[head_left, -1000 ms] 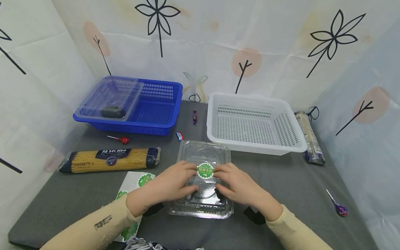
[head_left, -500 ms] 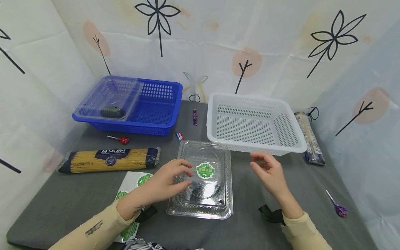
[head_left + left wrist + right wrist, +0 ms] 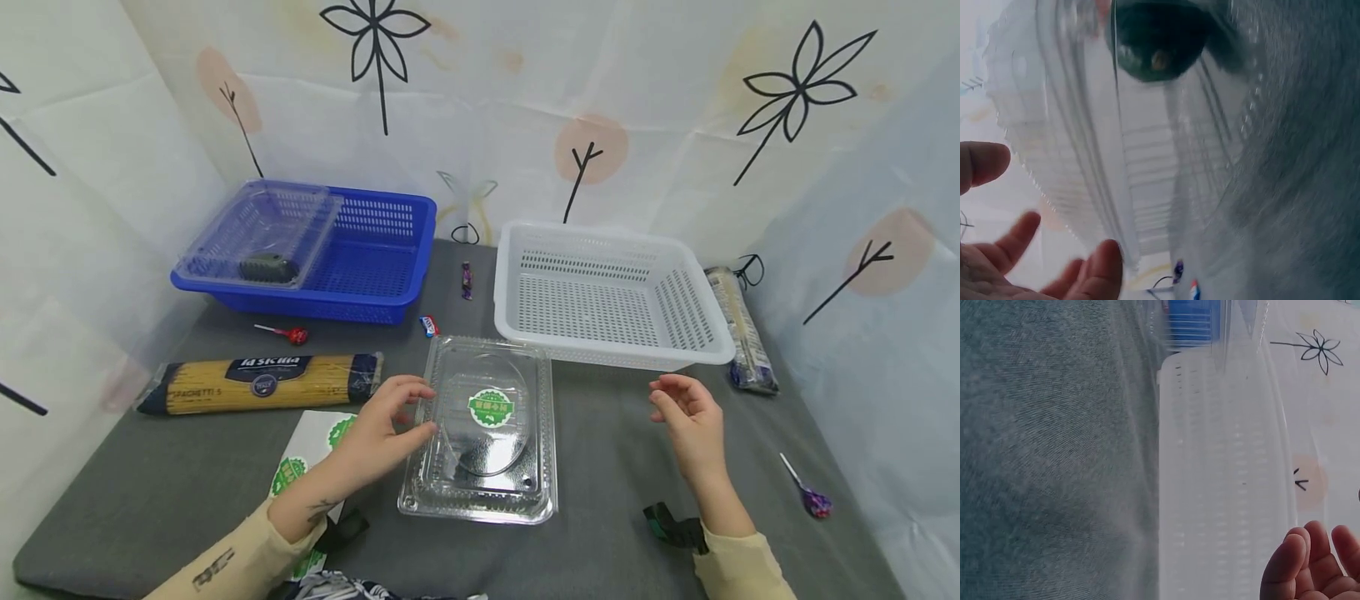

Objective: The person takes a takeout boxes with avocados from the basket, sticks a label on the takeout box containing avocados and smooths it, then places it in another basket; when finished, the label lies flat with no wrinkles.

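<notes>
A closed clear plastic box [image 3: 498,505] lies on the grey table, a round green sticker [image 3: 491,408] on its lid. In the left wrist view a dark green rounded fruit [image 3: 1159,44] shows through the clear plastic. My left hand [image 3: 375,437] hovers by the box's left edge, fingers spread and holding nothing. Off to the right of the box, my right hand [image 3: 693,425] is raised with loosely bent fingers and nothing in it. Partly under my left forearm lies a sheet of green stickers [image 3: 291,473].
At the back stand a blue basket [image 3: 375,267], bearing another clear box [image 3: 255,217] with a dark green item, and a white basket [image 3: 615,354]. Spaghetti [image 3: 262,386] lies left, another packet [image 3: 742,333] right. Lollipops [image 3: 296,335] and small wrapped candies [image 3: 429,325] are scattered about.
Both hands have come off the box lid. My right hand has moved well to the right; my left has drawn back to the left. The sticker stays on the lid.
</notes>
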A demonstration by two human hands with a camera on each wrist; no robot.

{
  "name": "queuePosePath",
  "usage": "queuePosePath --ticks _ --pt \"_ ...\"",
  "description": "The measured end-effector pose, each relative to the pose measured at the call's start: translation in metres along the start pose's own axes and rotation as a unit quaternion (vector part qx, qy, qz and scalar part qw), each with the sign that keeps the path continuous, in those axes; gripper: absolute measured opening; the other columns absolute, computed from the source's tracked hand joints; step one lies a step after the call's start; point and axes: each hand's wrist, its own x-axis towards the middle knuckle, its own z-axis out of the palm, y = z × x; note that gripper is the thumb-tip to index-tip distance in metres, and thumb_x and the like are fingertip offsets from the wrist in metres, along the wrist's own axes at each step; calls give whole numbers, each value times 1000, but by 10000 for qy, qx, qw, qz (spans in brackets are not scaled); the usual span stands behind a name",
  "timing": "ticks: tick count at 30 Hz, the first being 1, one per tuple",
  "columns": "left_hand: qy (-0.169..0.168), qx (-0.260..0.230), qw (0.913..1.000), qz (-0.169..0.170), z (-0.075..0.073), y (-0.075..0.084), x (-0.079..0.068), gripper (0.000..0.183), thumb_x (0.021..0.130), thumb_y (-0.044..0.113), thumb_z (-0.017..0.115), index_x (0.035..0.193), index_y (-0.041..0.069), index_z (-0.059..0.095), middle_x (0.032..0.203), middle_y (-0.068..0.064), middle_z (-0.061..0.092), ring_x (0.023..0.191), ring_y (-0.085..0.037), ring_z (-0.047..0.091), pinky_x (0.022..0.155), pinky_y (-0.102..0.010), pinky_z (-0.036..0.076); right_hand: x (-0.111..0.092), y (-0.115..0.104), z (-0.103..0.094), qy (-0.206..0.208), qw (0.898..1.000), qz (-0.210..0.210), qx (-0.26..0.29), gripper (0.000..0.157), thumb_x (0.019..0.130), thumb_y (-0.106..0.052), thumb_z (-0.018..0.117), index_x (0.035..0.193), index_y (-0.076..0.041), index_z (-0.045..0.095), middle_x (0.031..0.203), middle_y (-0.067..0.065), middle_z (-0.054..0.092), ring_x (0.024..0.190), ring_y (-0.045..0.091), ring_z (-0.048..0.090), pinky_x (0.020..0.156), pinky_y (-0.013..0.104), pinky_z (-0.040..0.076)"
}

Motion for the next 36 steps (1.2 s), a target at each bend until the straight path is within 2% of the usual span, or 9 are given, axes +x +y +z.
queuePosePath --ticks 1,4,6,8,14,19,24,29,36 --pt "-1 -65 9998 -183 1 0 -1 37 77 17 66 111 14 52 123 -5 39 104 -23 46 76 -35 47 1 2 -1 75 9998 148 66 21 85 -9 55 102 3 51 89 5 58 73 10 56 53 17 47" --pt "-11 -285 9976 -632 4 -2 -2 49 76 20 67 120 17 45 126 -7 33 105 -27 45 74 -31 48 12 35 -12 405 9966 377 604 27 83 -12 59 104 2 52 90 7 58 73 12 56 50 19 48" --pt "-34 -339 9961 -816 5 -3 -3 54 75 22 68 123 19 42 126 -7 31 105 -28 45 73 -29 49 22 58 -21 774 9907 667 903 33 80 -16 62 106 2 51 90 8 58 73 15 57 49 21 48" --pt "-56 -356 9946 -977 7 -4 -3 57 74 23 68 124 22 40 127 -8 30 104 -27 45 71 -28 49 32 83 -32 1096 9843 703 1192 36 78 -19 64 107 0 52 89 8 58 71 15 57 46 21 47" --pt "-338 -271 9906 -1294 7 -6 -6 68 72 30 70 129 30 34 131 -11 32 101 -28 46 62 -29 46 45 86 -48 1715 9657 1354 1400 38 80 -18 63 111 -4 47 90 7 55 66 14 56 45 23 46" --pt "-802 -385 9882 -1243 6 -9 -9 77 72 29 69 134 36 24 136 -12 27 95 -28 49 57 -31 46 64 89 -61 1727 9630 1445 1481 50 79 -28 63 119 -15 36 94 6 54 66 15 57 47 26 48" --pt "-1322 -703 9817 -1180 6 -12 -12 80 74 21 66 135 40 18 133 -12 27 75 -22 53 49 -31 48 84 96 -72 1449 9667 1575 1402 65 76 -37 64 128 -27 26 104 6 50 67 16 56 48 28 50" --pt "-1315 -789 9810 -1189 7 -11 -14 77 73 17 67 133 39 23 133 -12 25 79 -22 50 46 -29 49 93 92 -75 1104 9682 1621 1556 70 77 -36 63 134 -27 23 111 3 46 62 14 55 48 27 49" --pt "-1161 -909 9817 -1207 9 -10 -13 76 71 9 65 131 34 28 128 -12 25 68 -21 48 42 -31 48 98 80 -66 1003 9629 1770 1775 64 79 -24 63 134 -20 31 100 2 54 51 10 52 43 23 47"
